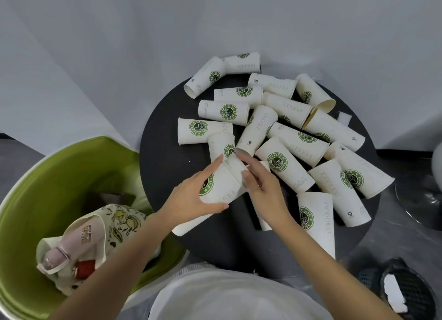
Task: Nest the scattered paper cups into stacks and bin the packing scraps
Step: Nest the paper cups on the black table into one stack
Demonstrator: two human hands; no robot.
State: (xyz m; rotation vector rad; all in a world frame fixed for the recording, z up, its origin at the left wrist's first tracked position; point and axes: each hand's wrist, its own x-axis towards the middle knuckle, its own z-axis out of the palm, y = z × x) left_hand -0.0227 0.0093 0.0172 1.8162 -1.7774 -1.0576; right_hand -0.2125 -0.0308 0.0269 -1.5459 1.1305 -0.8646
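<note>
On my feed both hands met over the near edge of the round black tabletop (167,176). The left hand (191,197) gripped the held cup (222,183) around its body, fingers over the top and thumb underneath. The cup lay tilted, its narrow end pointing up and away from the person. A seam near that end suggested a second cup nested with it, though I could not be sure. The right hand (263,188) had its fingers curled round that narrow end, thumb pressed to the paper.

The loose cups (284,166) lay on their sides across the far and right parts of the tabletop, white with a green round logo, many touching or overlapping. One more cup lay partly under the right wrist. A small white scrap (344,117) sat near the far right edge of the tabletop, just beside the cups.

A black mesh bin (418,295) stood on the floor at lower right with a white piece (394,295) inside. To the left I saw a green chair (71,176) holding a printed tote bag (107,231).
</note>
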